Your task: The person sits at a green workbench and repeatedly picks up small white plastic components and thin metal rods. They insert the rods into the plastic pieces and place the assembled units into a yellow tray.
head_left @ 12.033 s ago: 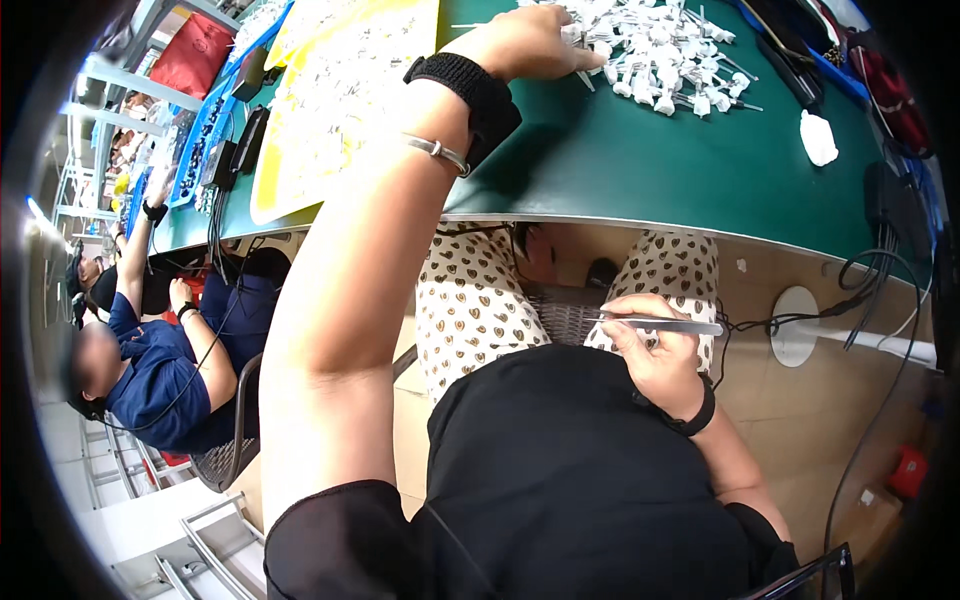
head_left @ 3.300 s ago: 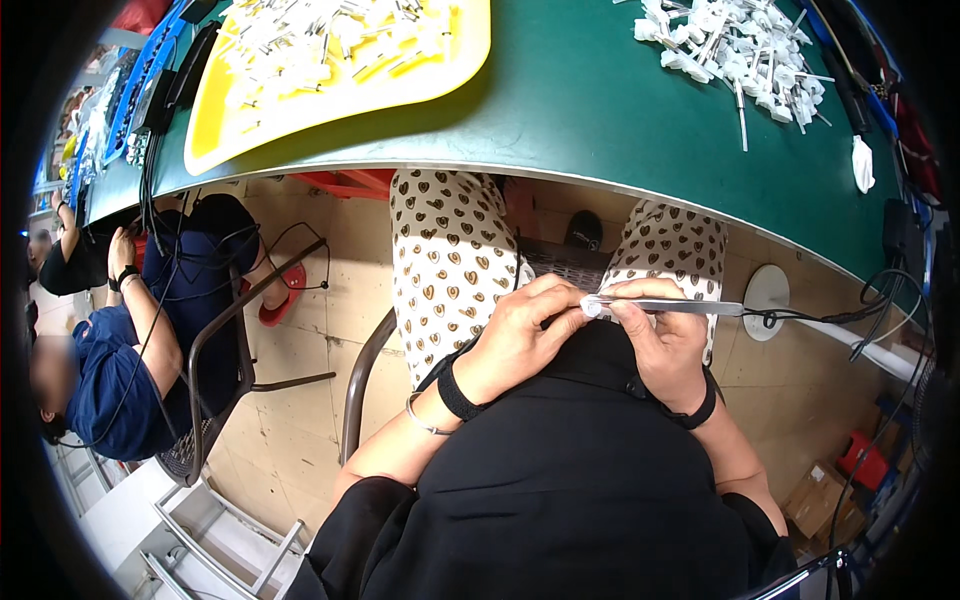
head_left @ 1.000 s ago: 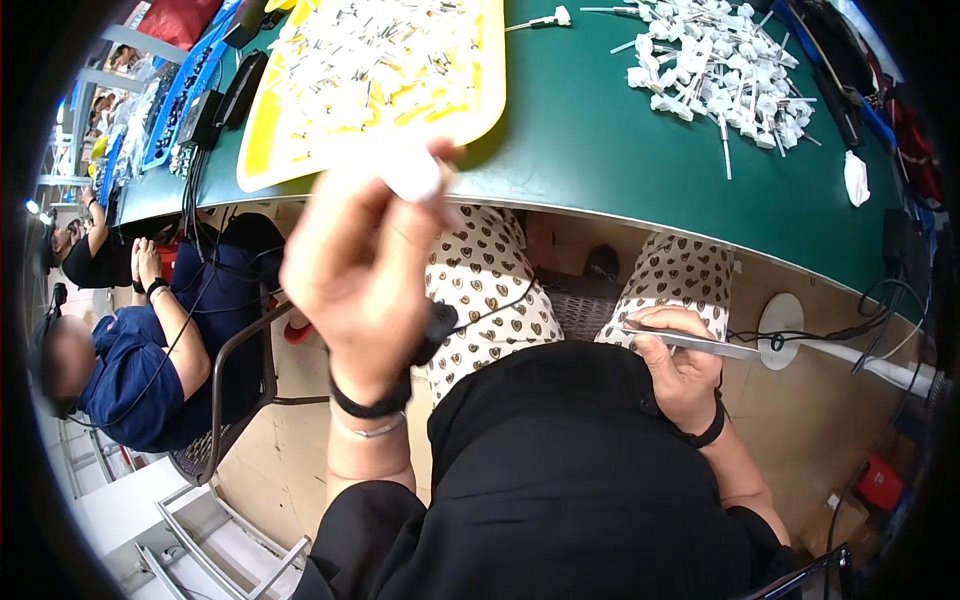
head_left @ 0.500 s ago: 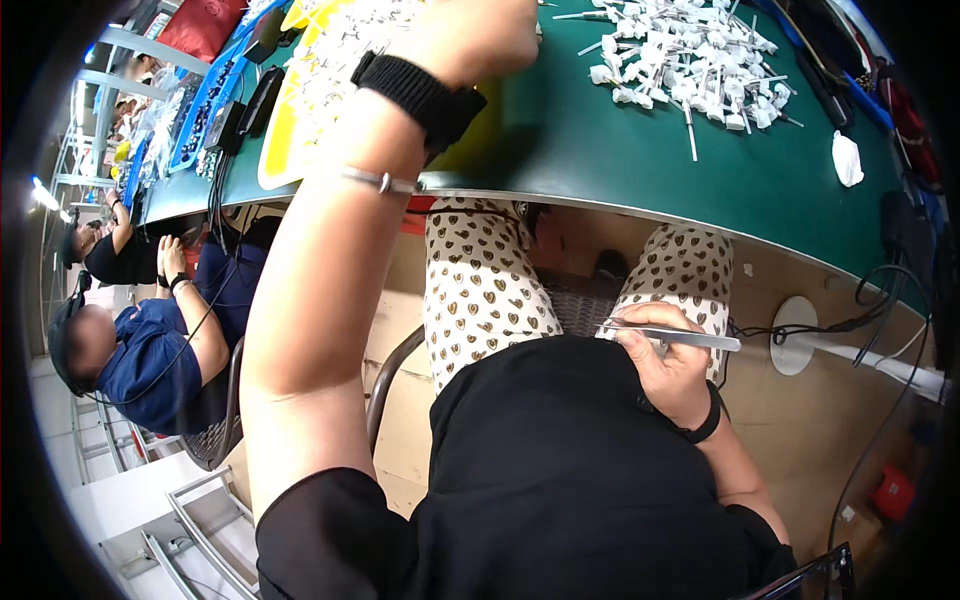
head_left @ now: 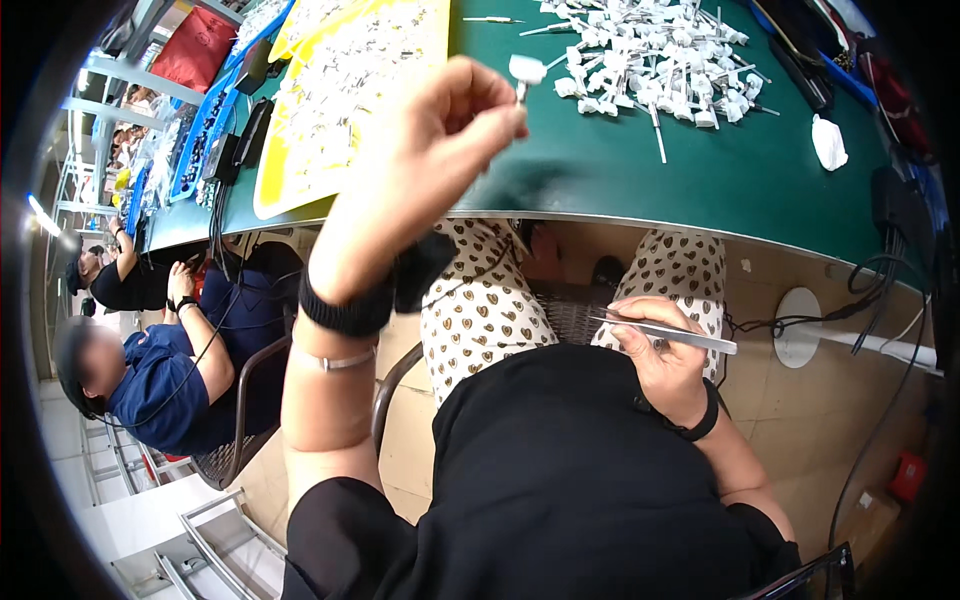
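Above the front of the green table [head_left: 590,180], my left hand [head_left: 440,140] pinches a small white part with a thin stem [head_left: 525,70] between thumb and fingertips. It hangs just left of a pile of similar white parts with metal stems [head_left: 665,60]. My right hand [head_left: 665,360] rests low over my lap, closed around a pair of metal tweezers [head_left: 680,334] whose tips point left. Behind my left hand lies a yellow tray [head_left: 270,195] full of small pale parts, which my hand and wrist partly cover.
A single thin metal piece [head_left: 493,20] lies between tray and pile. At the right are a crumpled white wad [head_left: 828,143] and a bundle of dark cables [head_left: 880,225]. Blue trays [head_left: 200,140] stand far left, where a co-worker in dark blue [head_left: 160,385] sits.
My left hand has come back toward me from the table's far side, and the white part now shows in its fingers. My right hand stays nearly still with the tweezers.
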A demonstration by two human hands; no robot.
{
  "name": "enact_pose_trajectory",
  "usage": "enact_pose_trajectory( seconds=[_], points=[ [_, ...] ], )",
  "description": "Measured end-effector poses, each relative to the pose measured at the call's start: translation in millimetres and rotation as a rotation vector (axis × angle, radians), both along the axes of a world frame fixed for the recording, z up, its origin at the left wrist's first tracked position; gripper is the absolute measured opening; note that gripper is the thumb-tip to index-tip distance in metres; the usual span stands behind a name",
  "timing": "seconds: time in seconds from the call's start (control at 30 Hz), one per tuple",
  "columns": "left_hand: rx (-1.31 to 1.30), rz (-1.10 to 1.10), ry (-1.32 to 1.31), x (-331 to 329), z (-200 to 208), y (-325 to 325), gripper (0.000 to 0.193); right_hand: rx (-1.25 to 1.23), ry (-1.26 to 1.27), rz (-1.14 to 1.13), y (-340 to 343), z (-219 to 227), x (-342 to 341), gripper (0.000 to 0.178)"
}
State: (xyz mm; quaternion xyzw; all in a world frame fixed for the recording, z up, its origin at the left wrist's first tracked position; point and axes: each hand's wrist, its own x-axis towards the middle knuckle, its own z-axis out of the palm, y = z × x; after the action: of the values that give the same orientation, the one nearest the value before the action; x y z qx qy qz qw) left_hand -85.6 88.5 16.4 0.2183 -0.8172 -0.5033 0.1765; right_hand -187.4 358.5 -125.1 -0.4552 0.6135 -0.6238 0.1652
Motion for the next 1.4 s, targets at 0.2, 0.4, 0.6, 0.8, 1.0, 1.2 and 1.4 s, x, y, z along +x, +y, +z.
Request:
enact_pose_trajectory(
  seconds=[0.2, 0.4, 0.6, 0.8, 1.0, 1.2, 1.4],
  points=[
    [0.459, 0.075, -0.001, 64.4, -62.6, 79.8, 0.022, 0.116, -0.288, -0.017, 3.3, -12.9, 2.9, 0.018],
    [0.296, -0.004, 0.118, 78.3, -91.3, 81.2, 0.017, 0.128, -0.234, 0.01, -9.0, -1.9, 8.4, 0.017],
    [0.087, 0.254, 0.328, 45.1, 12.9, 25.1, 0.018, 0.03, -0.046, 0.013, -19.0, -3.6, 2.0, 0.014],
    [-0.669, 0.019, -0.175, -55.2, 37.6, -99.4, 0.038, 0.044, 0.06, 0.124, -26.7, 3.0, -2.3, 0.016],
    [-1.042, -0.062, -0.591, -127.3, 0.9, -137.0, 0.032, 0.024, 0.031, 0.109, -15.3, -3.6, -21.1, 0.017],
    [-1.116, -0.025, -0.762, -147.1, -19.4, -145.1, 0.024, 0.029, -0.034, 0.048, -7.8, -5.1, -37.3, 0.017],
    [-0.836, 0.068, -0.655, -136.8, 17.1, -122.0, 0.028, 0.05, -0.032, 0.082, -9.0, -5.0, -35.6, 0.018]
  ],
)
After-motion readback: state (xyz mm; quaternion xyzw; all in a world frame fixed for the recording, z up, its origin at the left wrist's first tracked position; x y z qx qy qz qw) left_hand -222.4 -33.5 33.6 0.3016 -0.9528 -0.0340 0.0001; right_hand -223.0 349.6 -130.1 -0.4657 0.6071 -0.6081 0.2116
